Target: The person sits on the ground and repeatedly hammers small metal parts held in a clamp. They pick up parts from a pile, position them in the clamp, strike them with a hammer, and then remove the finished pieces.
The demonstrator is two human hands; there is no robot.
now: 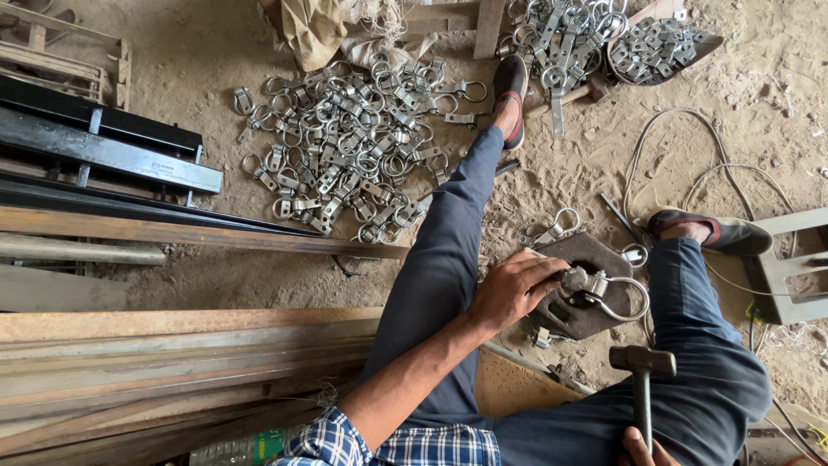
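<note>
My left hand [516, 289] presses a grey metal clasp with a ring loop [604, 289] down on a dark steel plate [595, 250], which lies on the sandy ground between my legs. My right hand [642, 450], only partly visible at the bottom edge, grips the handle of a steel hammer [642, 362]. The hammer's head is raised a little below and to the right of the plate. A few loose clasps [556, 226] lie at the plate's far edge.
A large heap of the same clasps [354, 155] lies ahead on the left, and more [561, 34] sit beside a filled pan [655, 43]. Rusty steel bars [172, 362] and black sections [103, 147] run along the left. Cables [690, 155] and a grey frame [789, 267] are on the right.
</note>
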